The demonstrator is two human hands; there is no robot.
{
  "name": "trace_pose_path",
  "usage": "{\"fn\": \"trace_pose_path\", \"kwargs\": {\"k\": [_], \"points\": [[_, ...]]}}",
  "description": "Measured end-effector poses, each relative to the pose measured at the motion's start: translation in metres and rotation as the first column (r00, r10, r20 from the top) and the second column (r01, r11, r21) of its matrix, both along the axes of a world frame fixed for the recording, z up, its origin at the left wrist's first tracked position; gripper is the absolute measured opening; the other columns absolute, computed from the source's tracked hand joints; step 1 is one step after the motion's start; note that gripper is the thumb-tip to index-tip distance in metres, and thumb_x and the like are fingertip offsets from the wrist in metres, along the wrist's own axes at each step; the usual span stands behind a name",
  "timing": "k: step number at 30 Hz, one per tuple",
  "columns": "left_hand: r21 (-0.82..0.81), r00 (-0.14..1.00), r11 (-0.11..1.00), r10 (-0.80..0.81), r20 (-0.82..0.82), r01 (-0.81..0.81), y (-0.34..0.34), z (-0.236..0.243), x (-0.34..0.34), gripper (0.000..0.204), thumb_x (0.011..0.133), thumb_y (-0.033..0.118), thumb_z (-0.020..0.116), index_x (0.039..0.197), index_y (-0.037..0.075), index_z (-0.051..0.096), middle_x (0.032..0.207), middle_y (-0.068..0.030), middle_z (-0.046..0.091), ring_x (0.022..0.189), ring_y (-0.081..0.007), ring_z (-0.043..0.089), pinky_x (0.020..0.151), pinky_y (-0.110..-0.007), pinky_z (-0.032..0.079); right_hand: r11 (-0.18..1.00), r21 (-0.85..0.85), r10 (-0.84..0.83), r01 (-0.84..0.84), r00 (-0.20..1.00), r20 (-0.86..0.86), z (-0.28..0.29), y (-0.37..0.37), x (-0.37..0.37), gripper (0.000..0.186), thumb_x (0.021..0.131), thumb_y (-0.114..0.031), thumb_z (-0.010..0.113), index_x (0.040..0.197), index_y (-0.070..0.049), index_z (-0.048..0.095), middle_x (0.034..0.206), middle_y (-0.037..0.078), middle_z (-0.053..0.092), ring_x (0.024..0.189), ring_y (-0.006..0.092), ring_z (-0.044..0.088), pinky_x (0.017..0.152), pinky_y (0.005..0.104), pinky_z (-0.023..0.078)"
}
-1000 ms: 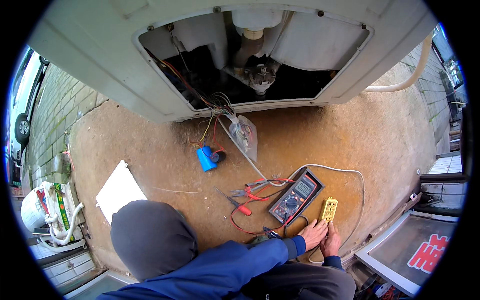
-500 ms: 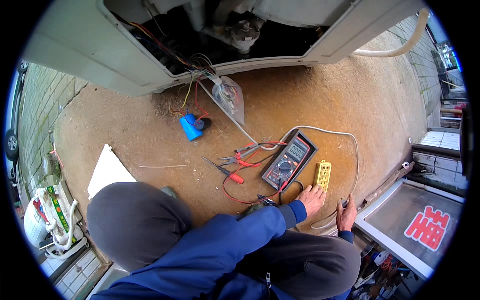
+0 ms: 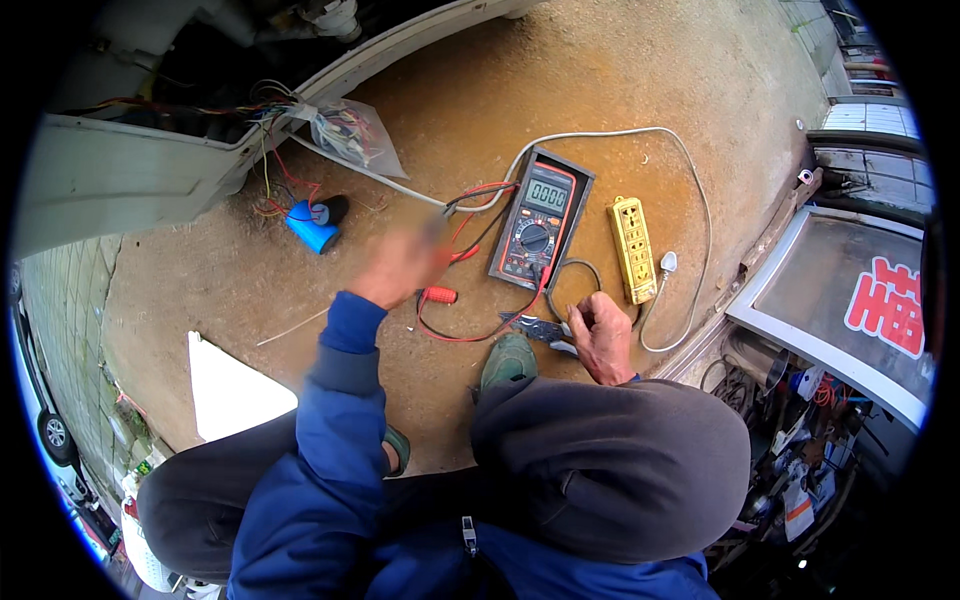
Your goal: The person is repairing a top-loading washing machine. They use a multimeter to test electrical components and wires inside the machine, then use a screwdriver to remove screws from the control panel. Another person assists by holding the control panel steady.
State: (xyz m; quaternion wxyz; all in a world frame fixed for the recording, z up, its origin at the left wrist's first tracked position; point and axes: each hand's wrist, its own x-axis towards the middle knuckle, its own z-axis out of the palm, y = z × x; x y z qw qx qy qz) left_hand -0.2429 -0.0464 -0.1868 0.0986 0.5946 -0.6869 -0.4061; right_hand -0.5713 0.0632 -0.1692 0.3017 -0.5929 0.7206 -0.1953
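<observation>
My left hand [image 3: 405, 265], motion-blurred, reaches over red-and-black leads and tools [image 3: 462, 250] left of the boxed digital multimeter [image 3: 535, 215]; its grip is unclear. My right hand [image 3: 600, 335] is closed below the meter, by a black cable [image 3: 575, 264] and dark metal tools [image 3: 532, 327]; what its fingers hold is hidden. Right of the meter lies a yellow power strip [image 3: 632, 250], with a white plug [image 3: 668, 263] apart from it. A blue cylinder [image 3: 310, 225] with wires rests beside a bag of wiring [image 3: 345, 135].
The open appliance cabinet [image 3: 150, 165] fills the upper left. A white panel [image 3: 235, 385] lies at lower left, my green shoe [image 3: 508, 360] below the meter. A framed pane [image 3: 830, 290] leans at the right, above piled tools and cables [image 3: 790, 470].
My left hand has left the power strip and swung left to the leads. My right hand has moved left, away from the plug. The view has swung, shifting the cabinet to the upper left.
</observation>
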Motion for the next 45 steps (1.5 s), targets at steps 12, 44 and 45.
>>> {"fn": "trace_pose_path", "kwargs": {"k": [12, 44, 45], "points": [[-0.187, 0.965, 0.952, 0.258, 0.053, -0.244, 0.01, -0.028, -0.018, 0.035, 0.083, 0.025, 0.082, 0.111, 0.007, 0.073, 0.105, -0.019, 0.067, 0.094, -0.0409, 0.068, 0.079, -0.051, 0.055, 0.993, 0.116, 0.02, -0.031, 0.995, 0.094, -0.005, 0.016, 0.032, 0.019, 0.09, -0.012, 0.078, 0.086, 0.0, 0.064, 0.078, 0.021, 0.066, 0.069, 0.0357, 0.066, 0.064, 0.0441, 0.052], [0.177, 0.948, 0.98, -0.035, -0.317, 0.095, -0.017, 0.03, -0.057, 0.028, 0.094, 0.015, 0.069, 0.112, -0.005, 0.072, 0.097, -0.0178, 0.077, 0.089, -0.0221, 0.074, 0.083, -0.036, 0.057, 0.6, -0.025, -0.779, 0.799, 0.592, 0.209, 0.03, 0.117, -0.197, 0.018, 0.102, -0.013, 0.064, 0.11, 0.001, 0.071, 0.076, 0.002, 0.065, 0.069, 0.0123, 0.062, 0.066, 0.032, 0.051], [0.22, 0.956, 0.97, -0.031, -0.291, 0.099, -0.017, 0.029, -0.059, 0.028, 0.094, 0.015, 0.069, 0.113, -0.005, 0.072, 0.099, -0.0183, 0.077, 0.091, -0.0222, 0.074, 0.084, -0.036, 0.057, 0.625, -0.132, -0.774, 0.77, 0.633, 0.031, 0.011, 0.117, -0.219, 0.018, 0.099, -0.015, 0.067, 0.105, 0.002, 0.072, 0.073, 0.002, 0.064, 0.067, 0.0131, 0.061, 0.064, 0.0327, 0.05]]}}
